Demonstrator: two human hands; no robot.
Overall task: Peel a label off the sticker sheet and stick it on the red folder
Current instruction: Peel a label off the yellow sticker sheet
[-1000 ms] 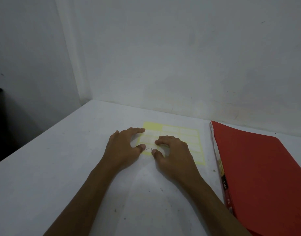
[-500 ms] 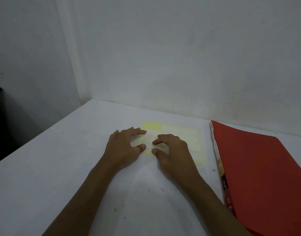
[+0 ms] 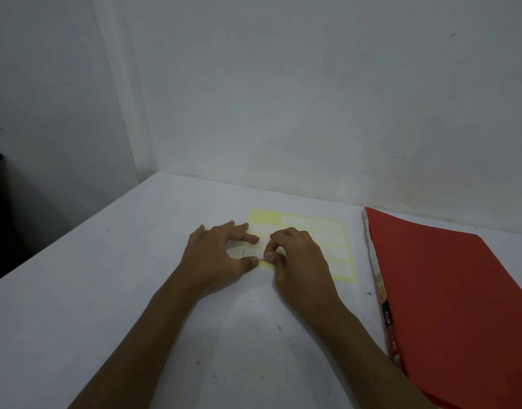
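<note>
- Across the wide white table (image 3: 77, 305), set against a pale wall, the things lie near the far edge, the biggest at the right.
- A flat red card folder (image 3: 448, 290) with a printed spine strip rests there, just beside the sheet and not touching it.
- A pale yellow sticker sheet (image 3: 339, 246) of white rectangular labels lies flat between folder and hands.
- Spread wide, the left hand (image 3: 215, 258) presses the sheet's near left part down with thumb and fingertips.
- Curled, the right hand (image 3: 298, 258) pinches the lifted end of a handwritten white label (image 3: 249, 254).
- The label could tear or curl onto itself if pulled steeply, and the sheet could lift with it should the holding hand slacken.
</note>
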